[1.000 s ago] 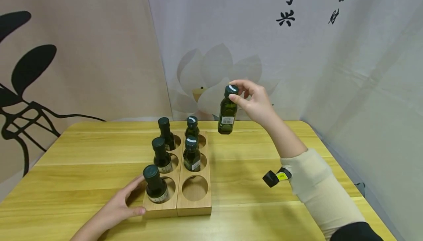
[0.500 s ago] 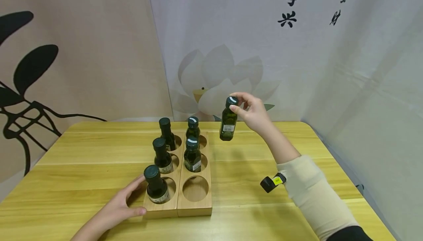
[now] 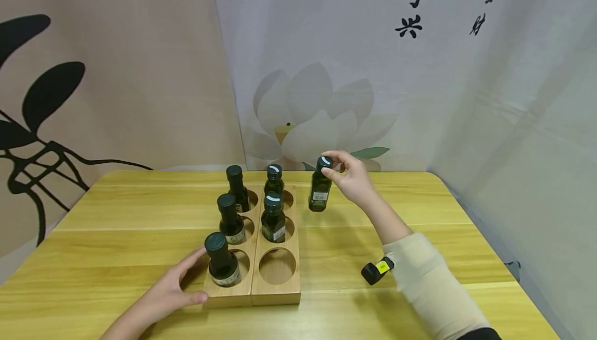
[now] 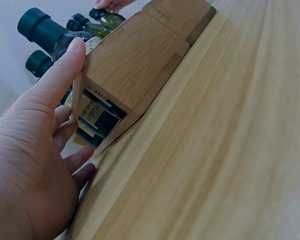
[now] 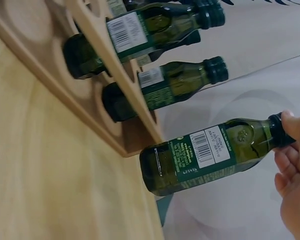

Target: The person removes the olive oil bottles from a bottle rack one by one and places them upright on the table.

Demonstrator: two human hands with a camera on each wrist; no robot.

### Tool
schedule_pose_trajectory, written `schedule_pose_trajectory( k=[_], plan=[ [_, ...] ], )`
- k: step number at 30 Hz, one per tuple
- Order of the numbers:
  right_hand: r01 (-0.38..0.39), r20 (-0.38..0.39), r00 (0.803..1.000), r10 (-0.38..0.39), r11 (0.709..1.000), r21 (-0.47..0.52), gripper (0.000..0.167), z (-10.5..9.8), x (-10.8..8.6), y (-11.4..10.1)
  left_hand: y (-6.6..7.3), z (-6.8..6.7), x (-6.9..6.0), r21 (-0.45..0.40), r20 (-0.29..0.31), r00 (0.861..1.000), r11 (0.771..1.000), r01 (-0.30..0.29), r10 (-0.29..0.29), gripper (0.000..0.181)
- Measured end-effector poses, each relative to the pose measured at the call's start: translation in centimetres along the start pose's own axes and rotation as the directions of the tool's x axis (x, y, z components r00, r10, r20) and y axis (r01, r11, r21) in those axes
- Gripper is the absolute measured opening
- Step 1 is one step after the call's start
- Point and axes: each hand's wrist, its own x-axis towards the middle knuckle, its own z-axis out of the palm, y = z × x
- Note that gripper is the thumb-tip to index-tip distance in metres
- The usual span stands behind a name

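Observation:
My right hand [image 3: 353,180] pinches the cap of a green glass bottle [image 3: 319,193], hanging upright to the right of the wooden rack [image 3: 276,298]. In the right wrist view that bottle [image 5: 205,152] shows a barcode label. The rack's left column holds three dark bottles, the nearest [image 3: 221,265] at the front; its right column has two bottles, the nearer [image 3: 273,222] in the middle hole, while the front right hole is bare. My left hand [image 3: 170,291] rests against the rack's front left side, thumb at the corner, fingers loosely bent in the left wrist view.
The wooden table [image 3: 116,226] spreads around the rack. Behind it hangs a pale cloth [image 3: 163,70] printed with a lotus and dark characters. A black device [image 3: 378,270] with a yellow label is on the right wrist.
My right hand has lowered the bottle and brought it slightly nearer, with the forearm shifting left. The left hand keeps its place at the rack.

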Motion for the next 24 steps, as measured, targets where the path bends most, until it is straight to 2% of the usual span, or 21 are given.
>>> schedule_pose_trajectory(
  k=[15, 24],
  plan=[
    [0.018, -0.011, 1.0, -0.018, 1.0, 0.022, 0.032, 2.0, -1.7, 3.0, -0.1, 0.0, 0.1, -0.002, 0.002, 1.0, 1.0, -0.013, 0.013, 0.086],
    [0.005, -0.023, 1.0, -0.004, 0.999, 0.043, 0.039, 2.0, -2.1, 3.2, -0.1, 0.0, 0.1, 0.0, 0.001, 1.0, 1.0, -0.002, 0.002, 0.087]
  ],
)
